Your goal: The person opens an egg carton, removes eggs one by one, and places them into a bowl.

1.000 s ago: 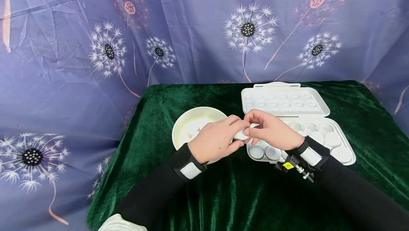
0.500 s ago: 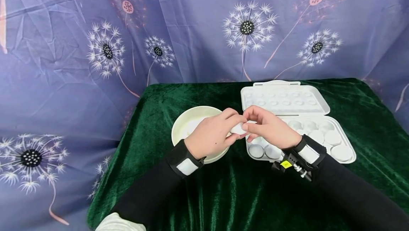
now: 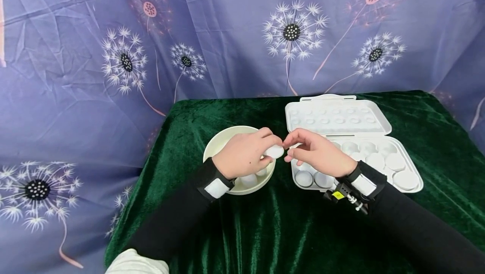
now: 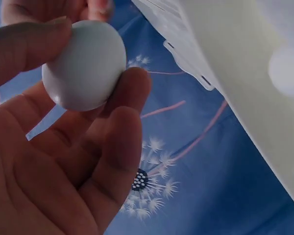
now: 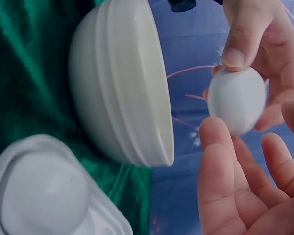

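Observation:
A white egg [image 3: 274,152] is pinched between the thumb and fingers of my left hand [image 3: 242,154], over the right side of a cream bowl [image 3: 213,144]. The left wrist view shows the egg [image 4: 85,66] up close, thumb on top and fingers beneath. Just to the right, my right hand [image 3: 320,152] has its fingers loosely spread and holds nothing; in the right wrist view its fingertips [image 5: 215,129] lie right by the egg's lower end. More eggs [image 3: 249,180] lie in the bowl, partly hidden under my left hand.
Right of the bowl lies a white plastic egg box [image 3: 416,183], its lid [image 3: 333,118] folded back. Several white eggs [image 3: 405,180] sit in its cups, and some cups show no egg. Green velvet [image 3: 261,232] covers the table, with a purple dandelion-print cloth [image 3: 235,25] behind.
My left hand has drawn the egg leftward, toward the bowl. My right fingers, earlier on the egg too, have let go and loosened. More eggs in the bowl are now uncovered.

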### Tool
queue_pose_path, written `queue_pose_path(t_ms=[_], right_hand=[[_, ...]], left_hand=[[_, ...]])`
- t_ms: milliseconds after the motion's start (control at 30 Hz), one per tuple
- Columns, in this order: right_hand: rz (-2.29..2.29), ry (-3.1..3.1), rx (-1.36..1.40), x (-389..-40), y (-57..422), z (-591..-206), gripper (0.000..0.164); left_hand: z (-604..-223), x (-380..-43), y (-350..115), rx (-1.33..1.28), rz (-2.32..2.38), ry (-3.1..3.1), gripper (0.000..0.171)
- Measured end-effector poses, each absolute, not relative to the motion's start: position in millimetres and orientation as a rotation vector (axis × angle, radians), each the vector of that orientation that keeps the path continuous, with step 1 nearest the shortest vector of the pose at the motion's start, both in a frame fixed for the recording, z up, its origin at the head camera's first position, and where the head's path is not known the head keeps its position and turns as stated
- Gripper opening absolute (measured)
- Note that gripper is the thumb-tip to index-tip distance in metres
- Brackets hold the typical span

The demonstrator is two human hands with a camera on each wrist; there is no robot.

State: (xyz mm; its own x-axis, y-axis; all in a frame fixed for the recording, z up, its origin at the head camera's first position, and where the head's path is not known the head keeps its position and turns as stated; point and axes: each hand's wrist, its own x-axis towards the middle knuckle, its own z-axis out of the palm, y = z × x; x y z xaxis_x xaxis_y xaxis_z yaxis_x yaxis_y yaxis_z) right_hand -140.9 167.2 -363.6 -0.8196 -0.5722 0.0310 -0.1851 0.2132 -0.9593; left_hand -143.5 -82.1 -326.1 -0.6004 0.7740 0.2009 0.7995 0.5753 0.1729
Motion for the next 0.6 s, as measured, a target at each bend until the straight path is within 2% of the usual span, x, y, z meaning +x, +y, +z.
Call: queue_pose_path(t_ms=[367,600], right_hand=[[-1.518,2.349,-0.741,-139.0,186.3,-369.3,0.01],[-1.472,2.41,-0.743,-139.0,189.8,-371.0,0.011]], left_hand=[[-342.8,-166.4,-84.4,-1.311,-0.101,-2.923,0.029],[-355.8,-176.0,-81.5,-1.313,-0.063,-2.974,0.03]])
